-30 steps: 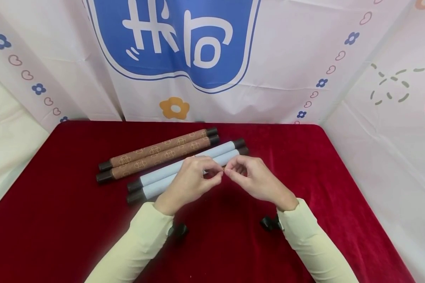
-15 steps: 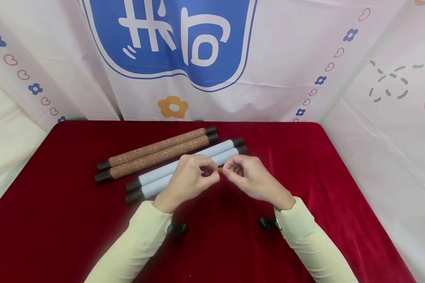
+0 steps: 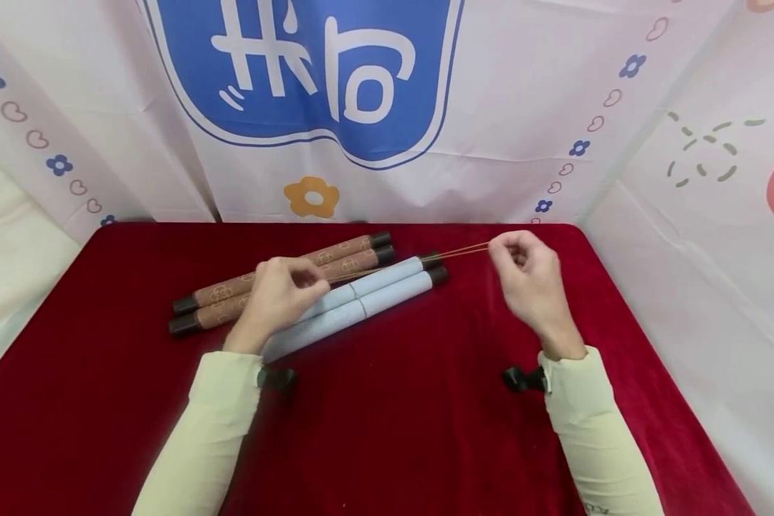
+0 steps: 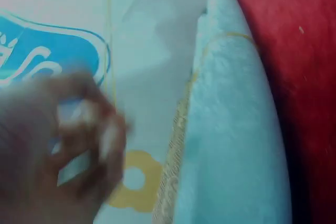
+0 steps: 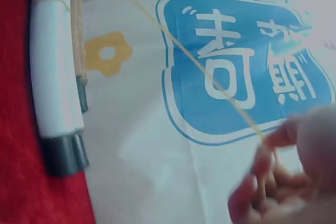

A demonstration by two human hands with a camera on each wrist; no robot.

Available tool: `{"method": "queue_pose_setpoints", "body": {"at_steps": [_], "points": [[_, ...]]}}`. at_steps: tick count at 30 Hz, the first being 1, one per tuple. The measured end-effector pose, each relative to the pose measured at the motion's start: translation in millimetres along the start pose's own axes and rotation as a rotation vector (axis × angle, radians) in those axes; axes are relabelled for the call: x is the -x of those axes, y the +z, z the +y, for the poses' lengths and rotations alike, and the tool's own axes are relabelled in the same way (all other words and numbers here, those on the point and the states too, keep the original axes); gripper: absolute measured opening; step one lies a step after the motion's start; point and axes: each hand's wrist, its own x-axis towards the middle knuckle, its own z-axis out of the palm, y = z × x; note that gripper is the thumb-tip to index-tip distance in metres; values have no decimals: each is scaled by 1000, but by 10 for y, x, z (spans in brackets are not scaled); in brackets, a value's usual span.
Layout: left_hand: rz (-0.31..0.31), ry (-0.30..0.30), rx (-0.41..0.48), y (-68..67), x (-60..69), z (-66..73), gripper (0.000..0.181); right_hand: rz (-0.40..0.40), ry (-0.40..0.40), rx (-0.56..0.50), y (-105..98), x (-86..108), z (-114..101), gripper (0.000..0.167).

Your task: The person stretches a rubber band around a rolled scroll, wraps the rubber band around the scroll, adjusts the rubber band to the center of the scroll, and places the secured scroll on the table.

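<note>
A light blue scroll with two rollers and dark end caps (image 3: 396,294) lies slantwise on the red cloth. A thin tan cord band (image 3: 362,308) crosses both its rollers. My left hand (image 3: 277,294) is above the scroll's near left part, hiding its left end. Off to the right, my right hand (image 3: 532,279) is raised beyond the scroll's right end. Between the hands stretches a thin yellowish cord (image 5: 194,60) in two nearly parallel strands. Thumb and fingertips of each hand pinch it; the left hand is blurred in the left wrist view.
Behind the blue scroll lies a brown patterned scroll (image 3: 222,292) with dark ends, partly covered by the left hand. A red velvet cloth (image 3: 393,430) covers the table. White printed curtains (image 3: 490,143) stand along the back and sides.
The hands, earlier close together over the blue scroll, have moved apart: left hand leftward, right hand rightward and farther away. The cord now stretches long between them, and the scroll's cord band shows.
</note>
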Motion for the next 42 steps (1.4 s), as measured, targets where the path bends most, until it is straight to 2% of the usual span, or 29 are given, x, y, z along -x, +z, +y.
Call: {"method": "queue_pose_setpoints", "body": {"at_steps": [3, 5, 8, 11, 15, 21, 28, 33, 36, 42], "points": [[-184, 114, 117, 11, 16, 108, 10, -199, -37, -63, 62, 23, -26, 21], [-255, 198, 158, 42, 22, 213, 12, -314, -71, -75, 118, 51, -51, 17], [-250, 258, 160, 89, 28, 314, 18, -412, -107, -65, 181, 91, -80, 10], [-225, 255, 162, 132, 36, 361, 24, -492, -117, -67, 225, 124, -96, 8], [-224, 251, 199, 200, 56, 396, 30, -570, -128, -54, 272, 166, -113, 9], [-265, 334, 262, 337, 89, 449, 29, -634, -152, -60, 330, 228, -149, 8], [-296, 415, 268, 483, 114, 513, 12, -660, -169, -66, 391, 259, -162, 5], [-308, 389, 256, 477, 122, 516, 6, -640, -171, -24, 372, 236, -137, 7], [-298, 363, 260, 410, 111, 479, 6, -621, -160, 0, 338, 213, -113, 8], [-263, 292, 211, 240, 82, 375, 4, -558, -157, 42, 290, 160, -73, 6]]}}
